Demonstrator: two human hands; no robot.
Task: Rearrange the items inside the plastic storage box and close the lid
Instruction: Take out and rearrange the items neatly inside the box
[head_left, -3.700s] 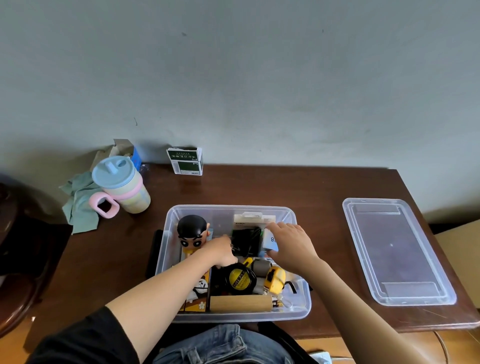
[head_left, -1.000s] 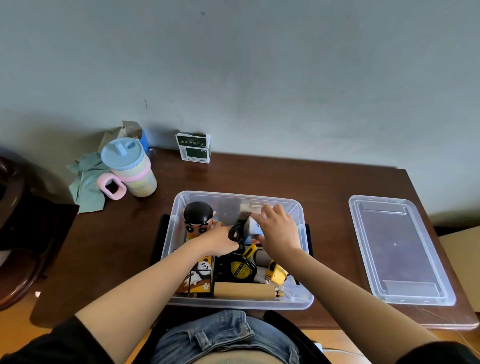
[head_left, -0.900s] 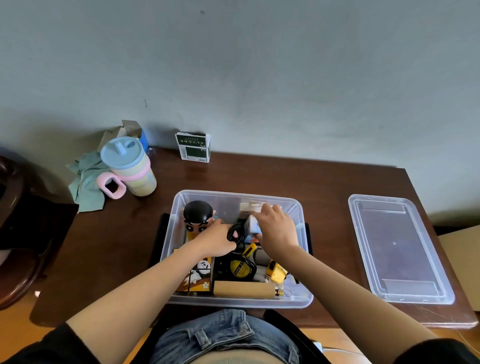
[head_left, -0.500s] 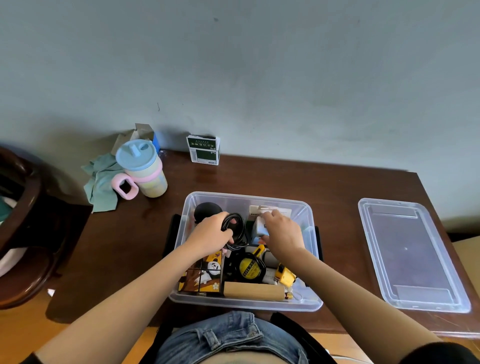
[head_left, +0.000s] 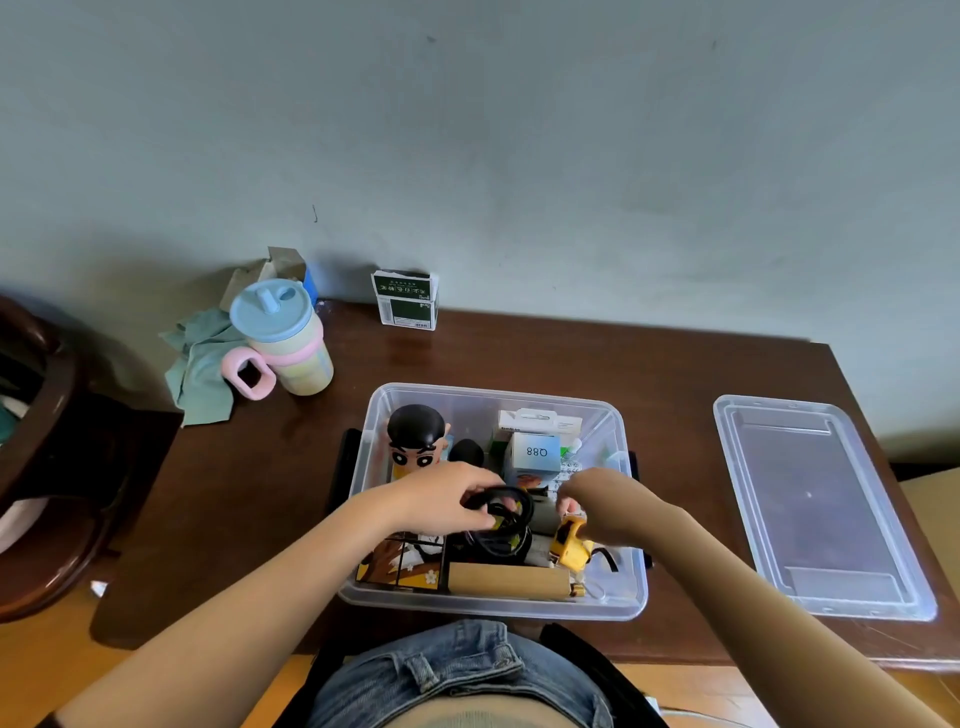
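While the left hand (head_left: 447, 499) pinches a black cable coil (head_left: 501, 512) in the middle of the frame, the right hand (head_left: 602, 506) curls round a yellow tape measure (head_left: 569, 540) just beside it. Both sit inside the plastic box (head_left: 363, 467). The coil looks light and floppy, so hold the whole loop. The lid (head_left: 810, 499) at the right looks thin and bendy; lift it by its edges.

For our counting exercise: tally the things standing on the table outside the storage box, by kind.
Lid: 1
Lidded cup: 1
Green cloth: 1
Green-and-white carton: 1
Torn cardboard box: 1
Total: 5
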